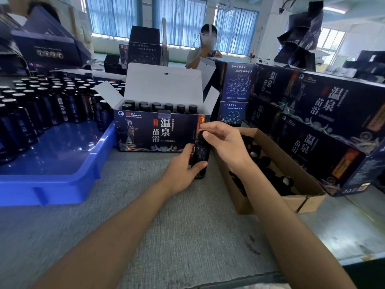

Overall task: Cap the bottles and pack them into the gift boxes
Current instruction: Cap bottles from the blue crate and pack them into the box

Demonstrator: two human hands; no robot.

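My left hand (185, 170) grips the lower body of a dark bottle (201, 155) that stands upright on the grey table. My right hand (225, 142) pinches the black cap (201, 137) on top of that bottle. Just behind stands an open dark-blue gift box (158, 132) with its white lid flap raised and several capped bottles (160, 107) inside. A brown cardboard box (300, 197) to the right holds several loose black caps (268, 163).
A blue plastic tray (58, 170) on the left carries several dark bottles (41, 103). Closed gift boxes (320, 126) are stacked at the right. Another person (205, 49) stands across the table behind more boxes.
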